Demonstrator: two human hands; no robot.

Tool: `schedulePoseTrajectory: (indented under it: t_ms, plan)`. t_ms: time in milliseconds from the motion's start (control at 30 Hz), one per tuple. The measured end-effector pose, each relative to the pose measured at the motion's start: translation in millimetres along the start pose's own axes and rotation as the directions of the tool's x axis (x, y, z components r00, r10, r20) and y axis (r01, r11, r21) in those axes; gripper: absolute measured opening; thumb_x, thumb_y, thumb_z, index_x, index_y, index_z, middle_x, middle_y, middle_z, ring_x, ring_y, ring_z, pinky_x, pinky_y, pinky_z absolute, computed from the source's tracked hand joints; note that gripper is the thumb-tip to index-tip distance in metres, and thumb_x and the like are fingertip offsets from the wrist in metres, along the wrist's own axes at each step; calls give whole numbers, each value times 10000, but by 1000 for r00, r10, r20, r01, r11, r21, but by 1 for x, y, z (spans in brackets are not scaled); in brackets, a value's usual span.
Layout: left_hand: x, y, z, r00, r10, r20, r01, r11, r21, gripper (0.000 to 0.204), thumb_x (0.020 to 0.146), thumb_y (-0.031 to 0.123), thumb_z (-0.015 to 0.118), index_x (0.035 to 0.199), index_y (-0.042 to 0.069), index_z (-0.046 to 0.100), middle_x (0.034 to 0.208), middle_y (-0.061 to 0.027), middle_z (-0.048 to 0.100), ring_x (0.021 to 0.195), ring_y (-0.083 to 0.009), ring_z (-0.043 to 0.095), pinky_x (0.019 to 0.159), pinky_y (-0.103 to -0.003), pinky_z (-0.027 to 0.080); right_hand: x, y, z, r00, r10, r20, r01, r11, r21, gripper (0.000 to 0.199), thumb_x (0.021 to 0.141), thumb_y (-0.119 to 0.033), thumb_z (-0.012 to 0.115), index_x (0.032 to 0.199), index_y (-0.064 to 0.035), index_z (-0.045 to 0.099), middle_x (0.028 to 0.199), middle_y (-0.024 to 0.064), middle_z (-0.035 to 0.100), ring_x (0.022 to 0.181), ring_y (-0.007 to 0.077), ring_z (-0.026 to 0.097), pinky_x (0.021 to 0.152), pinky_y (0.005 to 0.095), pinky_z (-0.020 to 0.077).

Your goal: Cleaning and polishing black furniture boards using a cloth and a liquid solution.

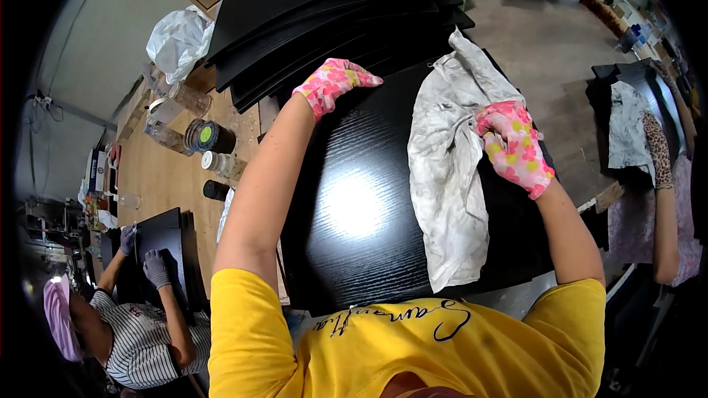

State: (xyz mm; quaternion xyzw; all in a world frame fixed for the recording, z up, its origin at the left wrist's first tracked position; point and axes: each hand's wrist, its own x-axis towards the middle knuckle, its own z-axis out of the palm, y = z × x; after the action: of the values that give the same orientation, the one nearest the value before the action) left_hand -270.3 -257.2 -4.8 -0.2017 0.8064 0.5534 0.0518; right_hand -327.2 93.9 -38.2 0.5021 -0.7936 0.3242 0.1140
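Nearest, at lower centre, a yellow shirt (413, 346). Above it, mid-frame, lies the black panel (354, 214). The left hand (333, 82) rests flat, fingers extended, on its far edge; the right hand (515, 147) bunches the grey cloth (446, 177). Grit in the cloth might scratch the gloss, though glare hides detail.

A workshop: stacked black panels (324, 15) on a long wooden workbench (166, 177), with gloved co-workers at neighbouring stations.

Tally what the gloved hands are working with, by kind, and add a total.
Flowered gloved hands: 2, left hand and right hand
Grey cloth: 1, gripped by the right hand
Black panel under them: 1
Total: 4
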Motion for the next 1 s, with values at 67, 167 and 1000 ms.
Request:
schedulePoseTrajectory:
  t_ms: [67,167,1000]
  plan:
    - [-1,4,1,1000,29,9,-29,1000,12,189,796,163,807,933,38,768,945,-69,743,912,-151,654,893,-283,490,6,-3,-5,1000,-10,25,10,1000,6,150,759,13,588,888,-60,610,1030,101,661,1023,313,576,926,406,435]
    - [-1,8,7,999,-24,-39,24,1000,17,197,781,167,818,928,44,773,931,-67,744,914,-154,654,907,-289,482,10,-8,-6,1000,-1,30,1,1000,4,139,766,20,590,877,-62,604,1025,98,660,1021,309,577,928,396,431]
    - [-237,-69,-5,654,730,-199,-407,561,721,396,852,203,755,1183,16,645,1259,-158,621,1166,-324,584,1017,-396,448,46,2,5,903,317,291,-200,908,-368,450,925,-281,525,1372,-230,549,1513,206,371,1371,429,335,1153,521,259]
